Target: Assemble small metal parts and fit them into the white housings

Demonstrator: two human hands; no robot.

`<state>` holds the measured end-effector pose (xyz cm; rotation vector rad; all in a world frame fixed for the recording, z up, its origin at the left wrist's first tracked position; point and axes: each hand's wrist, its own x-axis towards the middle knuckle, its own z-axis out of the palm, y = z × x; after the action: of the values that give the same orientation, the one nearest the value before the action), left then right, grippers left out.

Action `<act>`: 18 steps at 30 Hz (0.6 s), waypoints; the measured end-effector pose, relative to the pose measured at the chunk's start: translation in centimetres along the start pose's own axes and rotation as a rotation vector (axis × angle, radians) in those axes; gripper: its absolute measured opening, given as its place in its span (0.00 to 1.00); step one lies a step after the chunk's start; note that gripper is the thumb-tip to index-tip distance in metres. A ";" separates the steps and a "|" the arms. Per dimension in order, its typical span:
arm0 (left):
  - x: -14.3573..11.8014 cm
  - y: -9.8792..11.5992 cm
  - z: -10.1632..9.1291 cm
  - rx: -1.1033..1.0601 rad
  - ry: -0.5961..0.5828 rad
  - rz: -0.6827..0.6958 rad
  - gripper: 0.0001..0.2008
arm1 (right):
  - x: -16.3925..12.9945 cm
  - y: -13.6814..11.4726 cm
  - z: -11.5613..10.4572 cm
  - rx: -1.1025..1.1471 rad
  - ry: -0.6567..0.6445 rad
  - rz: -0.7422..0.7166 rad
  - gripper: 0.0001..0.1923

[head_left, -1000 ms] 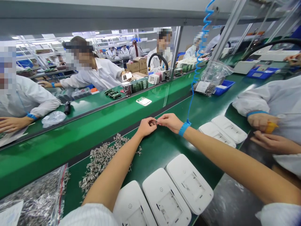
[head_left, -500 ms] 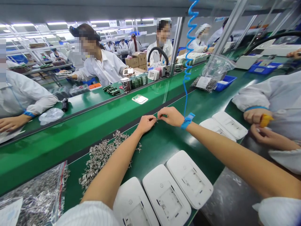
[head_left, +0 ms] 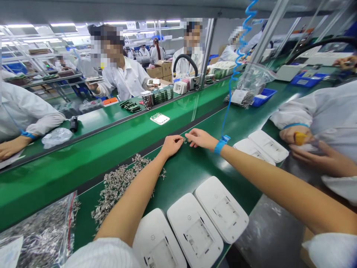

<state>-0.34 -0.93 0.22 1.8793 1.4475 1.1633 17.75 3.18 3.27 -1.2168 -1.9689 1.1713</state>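
Metal clip (head_left: 184,140), likely light, springy, best pinched endwise: left fingers (head_left: 177,138) grasp it near far counter (head_left: 178,169) edge; right fingers (head_left: 193,135) unclear.

The small silver metal part (head_left: 184,140) at the fingertips of my left hand (head_left: 172,146) is too small for its shape to be determined; contact with my right hand (head_left: 201,138) cannot be confirmed. My bare left forearm (head_left: 136,197) conceals part of the loose silver metal pile (head_left: 118,186). My bare right forearm (head_left: 267,175) covers one end of a rounded white plastic housing (head_left: 245,146). The lower and left edges cut off the clear red-sealed plastic bag (head_left: 44,230). The upper edge cuts off the blue coiled cord (head_left: 239,56). The co-worker's yellow object (head_left: 300,138) is blurred.
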 end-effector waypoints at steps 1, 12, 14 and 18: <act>0.0 0.1 0.0 0.004 0.003 0.000 0.10 | 0.0 0.0 0.2 0.122 -0.059 0.077 0.10; 0.0 0.2 -0.1 -0.018 -0.003 -0.021 0.09 | 0.2 0.8 0.7 0.569 -0.040 0.110 0.14; 0.0 0.1 -0.1 -0.029 -0.014 -0.028 0.09 | 0.3 0.6 0.7 0.599 -0.039 0.117 0.14; 0.0 0.2 -0.1 -0.039 -0.015 -0.035 0.09 | 0.5 0.6 0.9 0.563 -0.064 0.121 0.14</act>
<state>-0.36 -0.95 0.41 1.8258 1.4335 1.1502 17.03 3.42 2.30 -1.0108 -1.4636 1.6953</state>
